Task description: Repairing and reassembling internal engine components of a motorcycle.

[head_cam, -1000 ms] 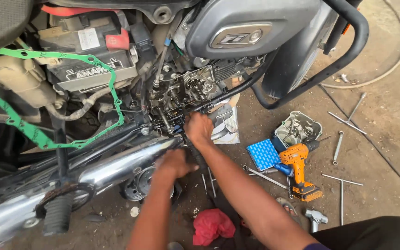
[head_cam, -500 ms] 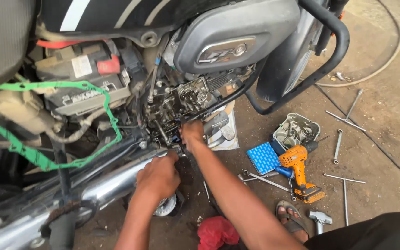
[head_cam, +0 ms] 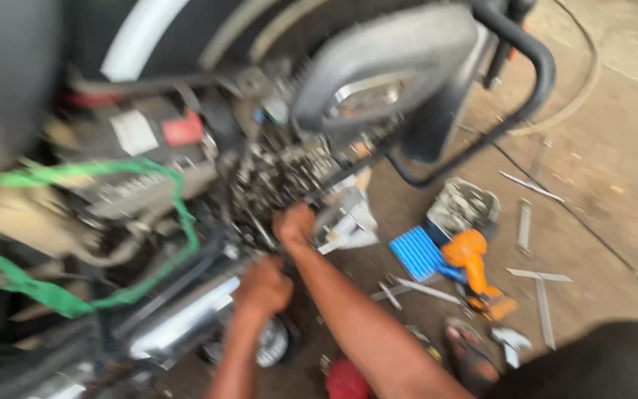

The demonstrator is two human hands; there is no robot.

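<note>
Centrally, the right hand [head_cam: 295, 224] was closed at the engine [head_cam: 282, 174]; the left hand [head_cam: 262, 285] was fisted near the exhaust [head_cam: 186, 321]. What either gripped was blurred. A slip could likely skin knuckles.

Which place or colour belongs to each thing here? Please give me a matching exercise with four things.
Things:
1. right hand
2. left hand
3. gasket
4. power drill

Descriptions:
A. orange, lying on the ground
B. green, hanging at the motorcycle's side
C. up at the engine
D. lower, near the chrome exhaust pipe

Pairs: 1-C, 2-D, 3-B, 4-A
</note>
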